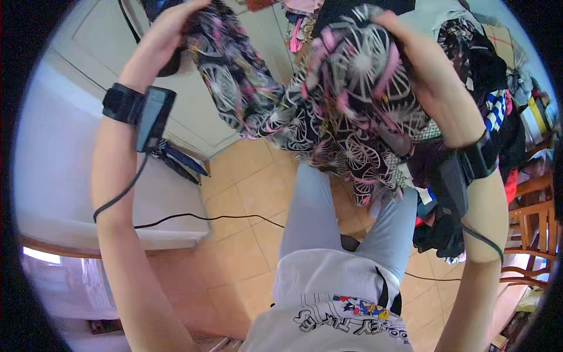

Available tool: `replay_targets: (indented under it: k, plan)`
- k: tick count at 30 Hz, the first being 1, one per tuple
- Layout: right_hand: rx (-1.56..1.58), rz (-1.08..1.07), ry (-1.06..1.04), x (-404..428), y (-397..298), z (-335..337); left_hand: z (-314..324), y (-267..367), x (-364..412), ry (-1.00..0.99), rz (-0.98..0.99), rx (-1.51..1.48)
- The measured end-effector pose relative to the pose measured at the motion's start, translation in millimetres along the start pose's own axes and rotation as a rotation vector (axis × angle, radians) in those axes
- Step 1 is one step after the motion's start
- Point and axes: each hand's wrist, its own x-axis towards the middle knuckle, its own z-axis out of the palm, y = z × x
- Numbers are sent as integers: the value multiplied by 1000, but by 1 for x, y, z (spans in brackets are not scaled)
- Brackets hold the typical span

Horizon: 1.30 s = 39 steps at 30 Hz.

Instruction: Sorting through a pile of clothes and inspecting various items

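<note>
Both my hands are raised at the top of the head view with a patterned garment (303, 119) stretched between them. Its cloth is black with white wheel-like figures and pink streaks, and it sags in folds over my knees. My left hand (176, 26) grips one end at the upper left, its fingertips partly hidden by cloth and the picture's rim. On the other side, my right hand (404, 39) holds a bunched part, with most fingers behind the fabric. Motion blurs the cloth near both hands. A strapped device sits on each wrist, with a black cable running from it.
A heap of clothes (475, 57) lies to the right, beside a wooden chair (536, 215). White door panels (250, 44) stand ahead on the left. Folded umbrellas (182, 160) lean near the white wall. A black cable (206, 217) crosses above the tiled floor (242, 246).
</note>
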Motion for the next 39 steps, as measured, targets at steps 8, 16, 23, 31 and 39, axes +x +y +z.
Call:
replay_targets:
  k: [8,16,23,31,39]
  plan:
    - [176,38,-126,36,-28,41,117,25,-55,-271,389,245]
    - [-128,-232,-139,31,-27,37,129,5,-43,-63,209,296]
    - [-485,-351,79,9,14,-2,129,15,-44,112,163,-110]
    - [-348,-404,-220,-19,92,23,126,17,-40,184,207,-189]
    - [-324,-182,223,27,67,-53,101,13,-29,300,214,-322]
